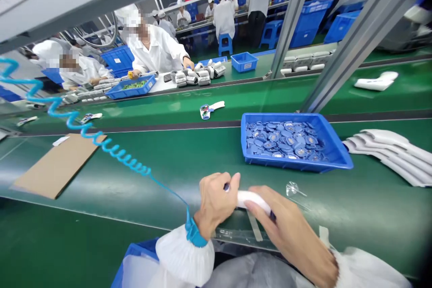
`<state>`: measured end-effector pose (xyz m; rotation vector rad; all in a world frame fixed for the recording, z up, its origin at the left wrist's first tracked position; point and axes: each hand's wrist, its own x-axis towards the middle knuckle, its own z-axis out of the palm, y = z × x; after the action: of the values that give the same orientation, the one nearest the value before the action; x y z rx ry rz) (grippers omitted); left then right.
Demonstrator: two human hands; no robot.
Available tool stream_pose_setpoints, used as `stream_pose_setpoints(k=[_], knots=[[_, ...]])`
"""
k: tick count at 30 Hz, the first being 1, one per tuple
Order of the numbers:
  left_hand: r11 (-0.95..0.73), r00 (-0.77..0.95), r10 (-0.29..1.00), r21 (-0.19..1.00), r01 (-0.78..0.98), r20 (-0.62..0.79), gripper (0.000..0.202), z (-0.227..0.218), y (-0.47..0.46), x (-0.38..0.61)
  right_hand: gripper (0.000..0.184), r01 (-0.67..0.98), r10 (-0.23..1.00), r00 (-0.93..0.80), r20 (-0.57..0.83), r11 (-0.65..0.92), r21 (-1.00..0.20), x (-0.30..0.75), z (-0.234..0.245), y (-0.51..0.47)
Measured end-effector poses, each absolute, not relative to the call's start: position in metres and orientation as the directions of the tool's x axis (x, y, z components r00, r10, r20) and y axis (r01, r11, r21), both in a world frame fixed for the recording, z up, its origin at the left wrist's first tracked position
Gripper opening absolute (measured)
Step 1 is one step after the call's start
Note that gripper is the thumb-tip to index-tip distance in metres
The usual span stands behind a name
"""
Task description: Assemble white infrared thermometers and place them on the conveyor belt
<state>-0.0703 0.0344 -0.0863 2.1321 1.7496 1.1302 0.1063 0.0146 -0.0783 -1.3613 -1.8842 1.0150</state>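
Note:
Both my hands are together low in the middle of the head view, close above the green bench's near edge. My left hand (218, 195) is curled closed around one end of a smooth white plastic housing (252, 198). My right hand (285, 216) grips the other end between thumb and fingers, and dark patches show at the ends of the piece. Much of the housing is covered by my fingers. A blue wrist strap (195, 233) with a coiled blue cord (126, 159) is on my left wrist. Ahead stands a blue tray (297, 165) holding many blue oval parts (283, 138).
Stacked white housings (393, 148) lie right of the tray. A small clear plastic bit (293, 188) lies near my right hand. Cardboard (56, 166) lies at left. Beyond, a green belt (168, 114) carries a white part with exposed electronics (211, 109). A metal post (337, 49) rises behind the tray. Co-workers sit opposite.

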Motion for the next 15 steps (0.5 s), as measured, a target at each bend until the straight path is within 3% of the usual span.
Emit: stream_pose_setpoints(k=[2,4,6,7,9,11,13,15], knots=[[-0.330,0.017,0.896,0.639,0.695,0.444,0.024,-0.083,0.030,-0.076,0.044,0.459,0.946,-0.194,-0.259,-0.146,-0.876,0.102,-0.077,0.026],[-0.350,-0.091,0.848,0.680,0.644,0.523,0.023,-0.087,0.028,-0.078,0.050,0.363,0.803,-0.168,-0.571,-0.489,-0.793,0.096,-0.077,0.037],[-0.282,-0.288,0.778,0.720,0.635,0.558,0.038,-0.098,0.034,-0.077,0.050,0.352,0.702,-0.240,-0.671,-0.581,-0.734,0.090,-0.080,0.041],[-0.226,-0.372,0.756,0.748,0.624,0.538,0.046,-0.103,0.041,-0.075,0.046,0.396,0.734,-0.277,-0.620,-0.501,-0.770,0.087,-0.082,0.040],[-0.120,-0.459,0.768,0.804,0.583,0.447,0.054,-0.113,0.059,-0.073,0.036,0.548,0.844,-0.343,-0.412,-0.177,-0.817,0.079,-0.086,0.035],[-0.076,-0.449,0.815,0.837,0.542,0.365,0.059,-0.118,0.077,-0.073,0.032,0.692,0.891,-0.386,-0.240,0.107,-0.714,0.072,-0.090,0.029],[-0.072,-0.424,0.842,0.849,0.524,0.333,0.059,-0.118,0.091,-0.075,0.037,0.771,0.900,-0.397,-0.178,0.222,-0.597,0.067,-0.092,0.027],[-0.093,-0.384,0.862,0.849,0.519,0.329,0.059,-0.115,0.098,-0.079,0.039,0.788,0.905,-0.405,-0.132,0.272,-0.553,0.064,-0.094,0.029]])
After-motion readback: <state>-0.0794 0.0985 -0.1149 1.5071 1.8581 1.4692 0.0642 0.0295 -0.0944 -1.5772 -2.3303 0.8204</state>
